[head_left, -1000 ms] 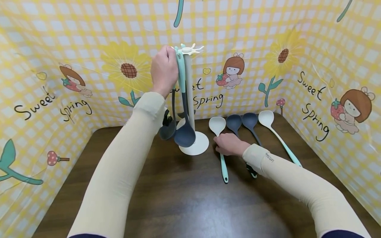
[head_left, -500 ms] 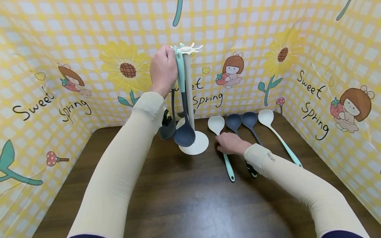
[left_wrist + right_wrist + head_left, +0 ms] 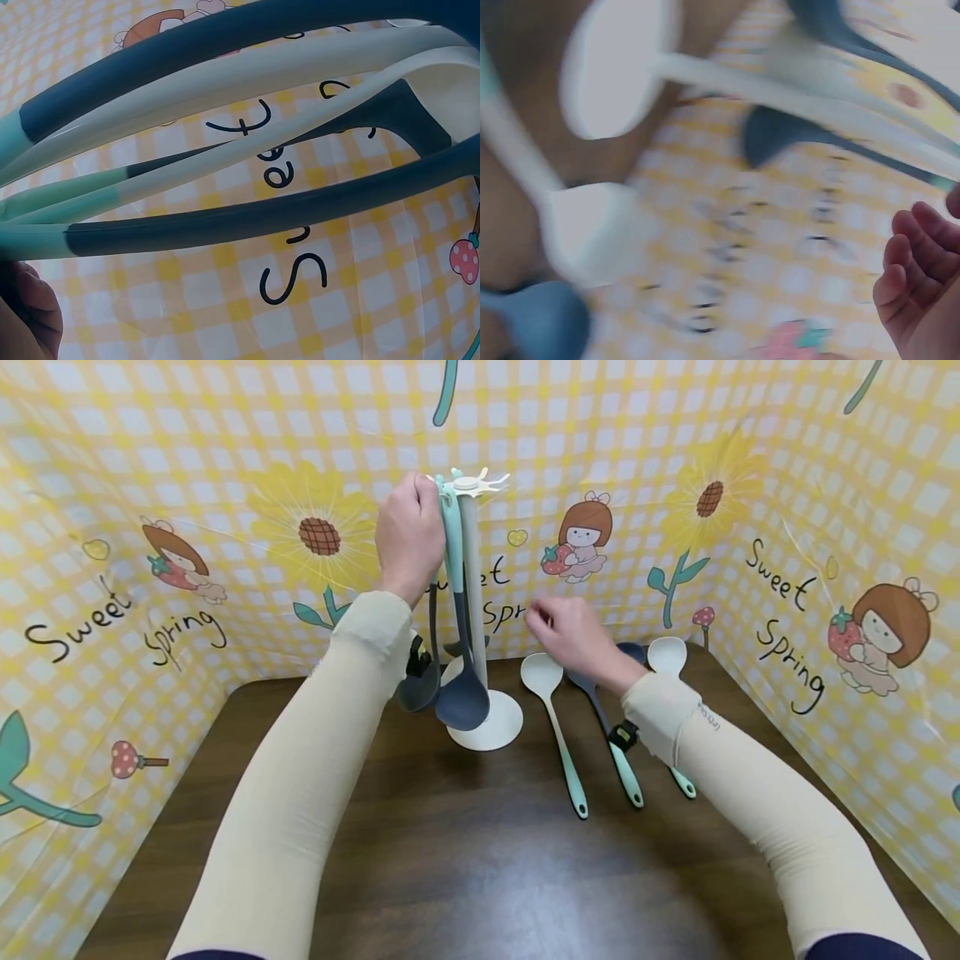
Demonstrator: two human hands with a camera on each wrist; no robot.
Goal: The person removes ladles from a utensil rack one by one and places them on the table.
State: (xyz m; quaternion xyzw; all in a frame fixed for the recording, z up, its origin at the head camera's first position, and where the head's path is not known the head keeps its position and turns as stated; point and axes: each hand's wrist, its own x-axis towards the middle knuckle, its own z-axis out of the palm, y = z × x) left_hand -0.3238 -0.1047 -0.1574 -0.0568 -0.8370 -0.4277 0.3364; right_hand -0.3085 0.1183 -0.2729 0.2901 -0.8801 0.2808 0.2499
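My left hand [image 3: 411, 535] grips at the top of a white rack [image 3: 468, 527], its fingers curled around the mint handle of a hanging dark ladle [image 3: 420, 689]; the fingers' far side is hidden. Right beside it hangs another dark ladle [image 3: 462, 702], and more dark and white utensils hang close together in the left wrist view, including a white handle [image 3: 247, 82]. My right hand [image 3: 570, 631] is in the air above the table, fingers loosely bent, holding nothing. Below it lies a white ladle [image 3: 542, 675] with a mint handle.
Right of the white ladle lie a dark ladle [image 3: 600, 706], a second dark one [image 3: 632, 652] and another white ladle [image 3: 667, 656], partly covered by the right arm. The rack's round white base [image 3: 498, 727] stands on the brown table [image 3: 450, 852]. Checked cloth [image 3: 300, 435] surrounds the sides.
The right hand has let go of the white ladle and risen up and away. Before that, the ladle's handle end swung slightly right. The left hand has stayed at the rack's top.
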